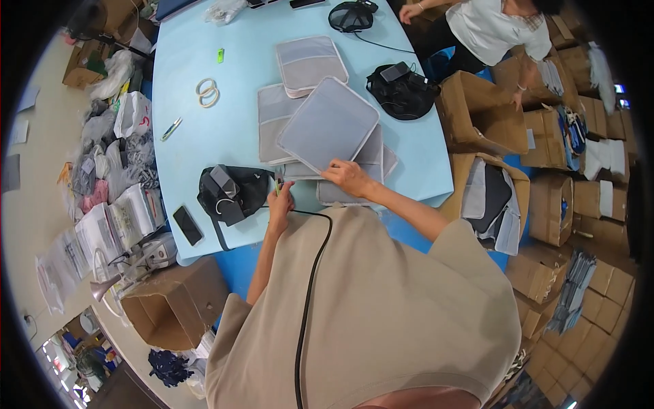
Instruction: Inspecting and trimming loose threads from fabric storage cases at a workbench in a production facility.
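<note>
My right hand [349, 177] rests on the near corner of a grey padded zip case [328, 124], fingers curled over its edge. That case lies tilted on top of several more grey cases [276, 116] stacked on the light blue table [204, 136]. My left hand [280, 204] is closed around a small thin green-tipped object at the table's near edge, just left of the stack. A black cable runs from there down my chest.
A black bag with a device [228, 194] and a dark phone [187, 225] lie left of my hands. Tape rolls [207, 91] sit further back. Another person [490, 27] handles cardboard boxes [477, 112] at the far right. Open boxes and bagged goods surround the table.
</note>
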`<state>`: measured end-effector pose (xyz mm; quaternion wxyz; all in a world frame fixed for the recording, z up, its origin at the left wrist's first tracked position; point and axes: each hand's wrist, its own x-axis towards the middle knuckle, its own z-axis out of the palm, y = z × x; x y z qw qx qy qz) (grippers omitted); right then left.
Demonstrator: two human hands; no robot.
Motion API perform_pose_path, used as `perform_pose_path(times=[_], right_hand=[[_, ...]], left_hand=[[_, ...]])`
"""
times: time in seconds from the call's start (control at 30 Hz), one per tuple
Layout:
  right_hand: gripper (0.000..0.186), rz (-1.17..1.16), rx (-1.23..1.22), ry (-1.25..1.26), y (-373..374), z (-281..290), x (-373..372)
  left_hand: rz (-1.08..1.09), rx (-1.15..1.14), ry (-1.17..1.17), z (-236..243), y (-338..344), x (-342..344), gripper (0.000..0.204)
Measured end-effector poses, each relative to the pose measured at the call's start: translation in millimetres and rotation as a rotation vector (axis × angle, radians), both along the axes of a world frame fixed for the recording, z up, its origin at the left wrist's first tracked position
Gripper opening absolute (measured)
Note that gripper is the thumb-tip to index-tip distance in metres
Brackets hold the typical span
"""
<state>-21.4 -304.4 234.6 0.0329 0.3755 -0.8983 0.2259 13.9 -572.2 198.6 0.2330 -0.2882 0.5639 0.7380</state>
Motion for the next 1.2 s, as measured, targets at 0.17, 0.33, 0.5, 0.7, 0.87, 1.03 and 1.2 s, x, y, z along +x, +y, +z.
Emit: perform_pose_path(times=[0.17,0.33,0.5,0.7,0.87,1.03,1.2], right_hand=[[0.019,0.106,0.049,-0.006,1,-4,-7],[0.02,0.143,0.089,-0.007,2,-11,-9],[0.013,0.136,0.11,0.069,-2,-7,-11],[0.015,0.002,-0.037,-0.05,-1,-2,-8],[0.013,-0.136,-0.224,-0.252,6,-2,-3],[0.015,-0.239,-0.299,-0.33,5,-3,1],[0.014,-0.211,-0.285,-0.383,10,-10,-9]], left_hand=[[0.017,0.007,-0.011,-6,3,-7,0.021],[-0.009,0.048,-0.023,0,6,-8,0.02],[-0.023,-0.011,-0.001,1,9,-6,0.02],[-0.118,-0.213,0.148,7,8,0,0.026],[-0.4,-0.533,0.461,28,8,2,0.039],[-0.695,-0.858,0.532,51,22,3,0.051],[-0.787,-0.947,0.624,57,35,-1,0.049]])
